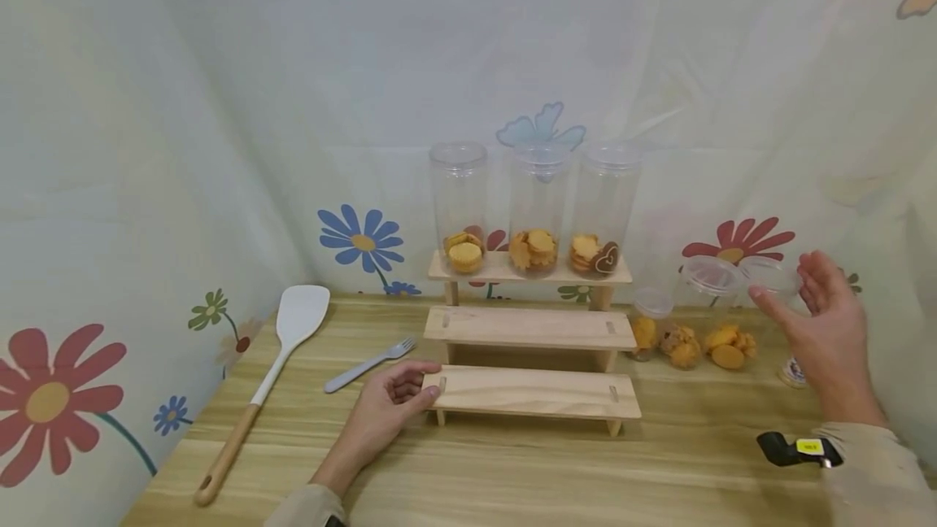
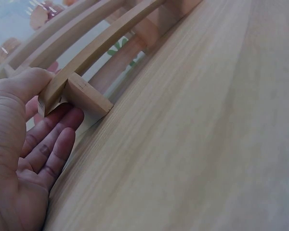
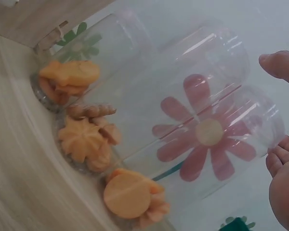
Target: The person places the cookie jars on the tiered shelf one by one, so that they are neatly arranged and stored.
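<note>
The left hand [image 1: 382,403] pinches the left end of the lowest step [image 1: 534,391] of a pale wooden three-tier rack [image 1: 530,325] on the wood-grained bench [image 1: 512,478]. Right of the rack, the right hand [image 1: 833,325], thumb and fingers apart, is just beside the lid [image 1: 769,272] of a clear cylindrical biscuit jar [image 3: 202,154], contact unclear; three more lidded clear jars [image 1: 538,206] stand behind on the top tier [image 1: 498,268].

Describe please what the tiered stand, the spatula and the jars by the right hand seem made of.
Tiered stand: matt, pale, likely wood, showing grain. Spatula head: smooth, white, perhaps silicone or plastic; its handle: tan, probably wood. Jars: clear, glossy with highlights; plastic or glass, unclear.
</note>
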Tool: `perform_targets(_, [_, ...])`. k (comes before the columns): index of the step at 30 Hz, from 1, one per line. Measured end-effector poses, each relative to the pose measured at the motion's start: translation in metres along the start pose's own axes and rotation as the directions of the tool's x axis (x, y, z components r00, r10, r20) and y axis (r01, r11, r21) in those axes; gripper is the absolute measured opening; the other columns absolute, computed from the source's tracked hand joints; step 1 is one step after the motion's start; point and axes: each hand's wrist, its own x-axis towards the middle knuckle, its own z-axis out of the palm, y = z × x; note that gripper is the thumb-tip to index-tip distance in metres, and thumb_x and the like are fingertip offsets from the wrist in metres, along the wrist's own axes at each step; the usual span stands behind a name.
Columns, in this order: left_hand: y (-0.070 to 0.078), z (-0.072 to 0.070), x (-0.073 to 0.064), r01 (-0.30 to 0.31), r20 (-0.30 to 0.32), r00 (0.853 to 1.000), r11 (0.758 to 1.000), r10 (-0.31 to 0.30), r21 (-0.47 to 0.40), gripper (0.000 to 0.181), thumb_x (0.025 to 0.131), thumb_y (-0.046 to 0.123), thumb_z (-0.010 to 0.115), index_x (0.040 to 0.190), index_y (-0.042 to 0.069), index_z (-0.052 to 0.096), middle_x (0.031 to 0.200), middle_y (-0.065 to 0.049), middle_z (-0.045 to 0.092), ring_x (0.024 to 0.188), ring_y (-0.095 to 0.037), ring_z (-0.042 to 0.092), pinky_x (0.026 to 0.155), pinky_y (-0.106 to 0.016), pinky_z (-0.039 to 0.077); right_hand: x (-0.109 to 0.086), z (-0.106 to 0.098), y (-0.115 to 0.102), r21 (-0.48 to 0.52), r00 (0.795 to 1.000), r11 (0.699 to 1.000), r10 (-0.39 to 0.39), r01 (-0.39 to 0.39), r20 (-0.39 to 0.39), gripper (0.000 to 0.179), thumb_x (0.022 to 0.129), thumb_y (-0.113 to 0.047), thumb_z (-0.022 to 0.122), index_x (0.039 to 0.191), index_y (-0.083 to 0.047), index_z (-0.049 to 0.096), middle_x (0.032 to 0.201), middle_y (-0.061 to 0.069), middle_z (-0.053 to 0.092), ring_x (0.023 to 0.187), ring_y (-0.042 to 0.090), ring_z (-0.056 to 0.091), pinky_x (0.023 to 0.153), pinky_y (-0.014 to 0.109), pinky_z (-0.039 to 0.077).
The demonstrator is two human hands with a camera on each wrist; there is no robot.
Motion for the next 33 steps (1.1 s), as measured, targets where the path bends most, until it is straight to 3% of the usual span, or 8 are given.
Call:
perform_targets(4, [0.000, 0.000, 0.000, 0.002, 0.001, 1.000, 1.000, -0.002, 0.001, 0.032, 0.102, 0.025, 0.086, 0.132, 0.018, 0.079, 0.111, -0.010, 0.077, 0.102, -0.020, 0.070, 0.091, -0.027, 0.059, 0.001, 0.003, 0.009, 0.001, 0.999, 1.000, 0.028, -0.028, 0.015, 0.095, 0.110, -0.036, 0.072, 0.181, -0.026, 0.010, 0.187, 0.004, 0.015, 0.172, 0.031, 0.017, 0.123, 0.013, 0.025])
perform_targets(9, [0.001, 0.000, 0.000, 0.004, 0.000, 1.000, 1.000, -0.004, -0.004, 0.032, 0.102, 0.025, 0.086, 0.132, 0.018, 0.079, 0.111, -0.011, 0.076, 0.102, -0.021, 0.070, 0.090, -0.027, 0.059, 0.000, 0.009, 0.019, -0.018, 0.998, 0.998, 0.066, -0.066, 0.025, 0.096, 0.110, -0.041, 0.071, 0.181, -0.025, 0.008, 0.186, 0.014, 0.014, 0.170, 0.041, 0.017, 0.134, 0.048, 0.022])
perform_targets(12, [0.001, 0.000, 0.000, 0.003, 0.000, 1.000, 1.000, -0.003, -0.007, 0.032, 0.101, 0.024, 0.086, 0.132, 0.017, 0.079, 0.111, -0.011, 0.076, 0.102, -0.020, 0.070, 0.090, -0.027, 0.059, -0.002, 0.014, 0.026, -0.014, 0.997, 0.998, 0.066, -0.066, 0.028, 0.093, 0.110, -0.042, 0.072, 0.181, -0.027, 0.013, 0.185, 0.015, 0.018, 0.169, 0.044, 0.018, 0.134, 0.061, 0.020])
perform_targets(17, [-0.001, 0.000, 0.000, -0.005, -0.002, 1.000, 1.000, 0.005, -0.005, 0.032, 0.102, 0.024, 0.086, 0.132, 0.017, 0.079, 0.112, -0.011, 0.076, 0.102, -0.020, 0.071, 0.091, -0.027, 0.059, -0.004, 0.022, 0.036, -0.005, 0.998, 0.999, 0.050, -0.050, 0.029, 0.089, 0.109, -0.042, 0.073, 0.179, -0.029, 0.021, 0.185, 0.012, 0.021, 0.169, 0.045, 0.017, 0.133, 0.065, 0.019])
perform_targets(21, [-0.002, 0.000, 0.000, -0.007, -0.002, 1.000, 1.000, 0.007, -0.004, 0.032, 0.101, 0.023, 0.086, 0.132, 0.018, 0.079, 0.111, -0.011, 0.076, 0.101, -0.019, 0.071, 0.090, -0.027, 0.059, -0.007, 0.025, 0.044, -0.033, 0.997, 0.997, 0.076, -0.075, 0.019, 0.092, 0.109, -0.044, 0.072, 0.180, -0.022, 0.018, 0.185, 0.018, 0.019, 0.169, 0.046, 0.017, 0.132, 0.066, 0.020])
perform_targets(29, [-0.002, 0.000, 0.000, -0.017, -0.002, 1.000, 1.000, 0.017, 0.004, 0.031, 0.102, 0.023, 0.086, 0.132, 0.018, 0.079, 0.111, -0.011, 0.077, 0.101, -0.020, 0.071, 0.090, -0.027, 0.059, -0.008, 0.033, 0.055, -0.060, 0.993, 0.991, 0.115, -0.117, -0.040, 0.083, 0.110, -0.039, 0.072, 0.175, -0.010, 0.028, 0.180, 0.022, 0.031, 0.168, 0.042, 0.027, 0.134, 0.054, 0.026])
perform_targets(33, [-0.003, 0.000, 0.000, -0.016, -0.004, 1.000, 1.000, 0.016, 0.004, 0.031, 0.102, 0.022, 0.086, 0.132, 0.018, 0.079, 0.110, -0.011, 0.077, 0.100, -0.020, 0.071, 0.090, -0.027, 0.059, -0.010, 0.036, 0.060, -0.069, 0.992, 0.990, 0.121, -0.123, -0.037, 0.082, 0.112, -0.035, 0.070, 0.175, -0.008, 0.027, 0.181, 0.021, 0.030, 0.167, 0.042, 0.027, 0.133, 0.054, 0.027])
